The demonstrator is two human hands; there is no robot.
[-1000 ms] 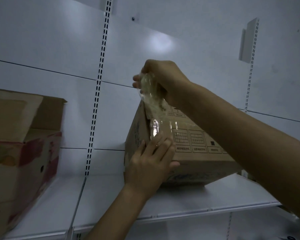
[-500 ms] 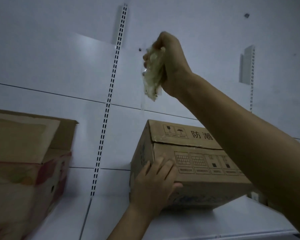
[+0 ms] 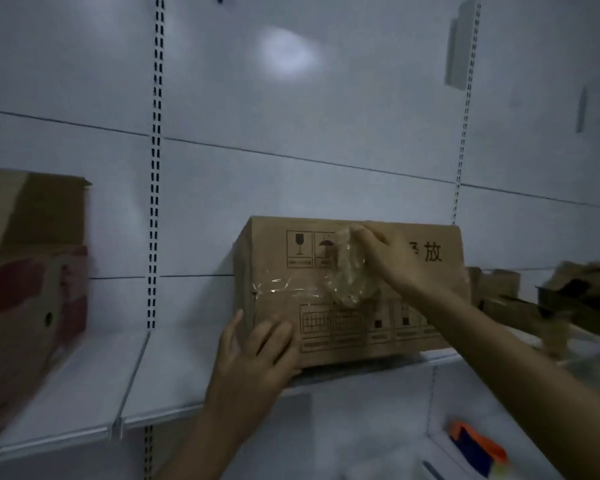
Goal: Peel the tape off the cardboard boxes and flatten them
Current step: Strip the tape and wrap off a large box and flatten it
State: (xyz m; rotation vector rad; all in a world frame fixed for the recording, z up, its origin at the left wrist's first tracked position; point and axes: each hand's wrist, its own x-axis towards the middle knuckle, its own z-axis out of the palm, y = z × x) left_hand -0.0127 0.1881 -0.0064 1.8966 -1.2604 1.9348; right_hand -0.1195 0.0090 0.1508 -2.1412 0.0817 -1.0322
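The left hand is pressing flat against the brown cardboard box while the right hand is clutching a crumpled wad of clear tape.

Right hand grips tape wad; left hand steadies box.

Single head-worn wide-angle view, facing forward at a white metal shelf and white slotted back wall, close to a brown printed cardboard box, arm's reach away.
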